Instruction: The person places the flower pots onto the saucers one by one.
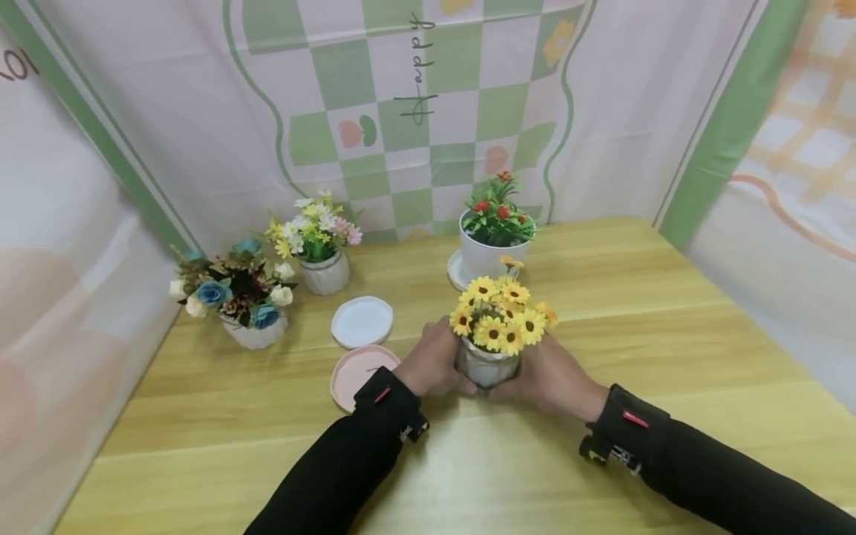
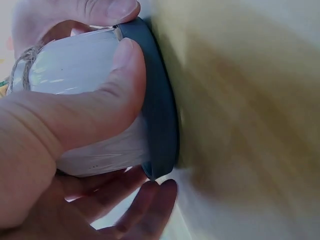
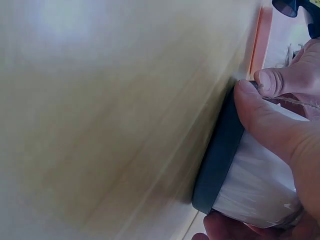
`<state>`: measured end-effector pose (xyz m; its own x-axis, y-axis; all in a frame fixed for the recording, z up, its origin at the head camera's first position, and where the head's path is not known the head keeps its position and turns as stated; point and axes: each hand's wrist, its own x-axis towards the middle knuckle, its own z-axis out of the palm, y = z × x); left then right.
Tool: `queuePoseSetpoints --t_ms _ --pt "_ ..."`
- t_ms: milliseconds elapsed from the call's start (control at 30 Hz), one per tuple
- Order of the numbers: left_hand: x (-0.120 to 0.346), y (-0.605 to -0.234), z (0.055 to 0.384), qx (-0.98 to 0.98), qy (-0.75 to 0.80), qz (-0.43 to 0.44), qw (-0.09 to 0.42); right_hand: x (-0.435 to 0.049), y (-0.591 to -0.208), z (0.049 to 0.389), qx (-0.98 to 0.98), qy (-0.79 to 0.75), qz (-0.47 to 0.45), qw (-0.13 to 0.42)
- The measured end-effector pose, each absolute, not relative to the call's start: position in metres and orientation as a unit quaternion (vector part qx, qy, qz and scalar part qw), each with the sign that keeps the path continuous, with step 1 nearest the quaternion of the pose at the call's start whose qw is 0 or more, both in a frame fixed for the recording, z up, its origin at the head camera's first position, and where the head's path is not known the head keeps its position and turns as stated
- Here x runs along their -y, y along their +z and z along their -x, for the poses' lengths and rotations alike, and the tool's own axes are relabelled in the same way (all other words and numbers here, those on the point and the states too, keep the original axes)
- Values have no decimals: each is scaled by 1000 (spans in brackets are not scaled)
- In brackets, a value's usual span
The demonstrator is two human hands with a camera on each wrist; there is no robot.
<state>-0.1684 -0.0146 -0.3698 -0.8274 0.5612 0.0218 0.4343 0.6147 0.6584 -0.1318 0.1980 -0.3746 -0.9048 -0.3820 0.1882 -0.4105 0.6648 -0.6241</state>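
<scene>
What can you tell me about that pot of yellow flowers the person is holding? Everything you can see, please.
The small, round, whitish pot has a glossy surface, as if wrapped in clear plastic, and holds yellow daisy-like flowers with dark centres. Rough brown twine circles it near the top. Its base sits in a shallow, dark blue-green saucer. The left hand and right hand grip it from either side. Whether the saucer touches the light wooden table is hard to tell.

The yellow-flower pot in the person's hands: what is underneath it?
Under the pot is a dark saucer, its rim showing in both wrist views. The pot's bottom and the saucer's middle are covered, so neither can be seen.
</scene>
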Motion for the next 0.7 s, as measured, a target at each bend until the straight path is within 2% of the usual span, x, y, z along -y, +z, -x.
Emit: queuePoseSetpoints --t_ms 200,333,400,567,700 --pt "10 -376 185 -889 341 -298 66 -200 -374 141 917 336 -211 34" --pt "10 -413 212 -893 324 -313 22 -201 -376 149 919 330 -211 43" --pt "9 -416 216 -895 323 -307 19 -201 -377 153 921 327 -206 45" --pt "5 -381 205 -894 365 -253 62 -202 -378 164 928 321 -188 42" --pt "2 -373 207 -899 369 -229 65 -202 -377 172 928 321 -181 45"
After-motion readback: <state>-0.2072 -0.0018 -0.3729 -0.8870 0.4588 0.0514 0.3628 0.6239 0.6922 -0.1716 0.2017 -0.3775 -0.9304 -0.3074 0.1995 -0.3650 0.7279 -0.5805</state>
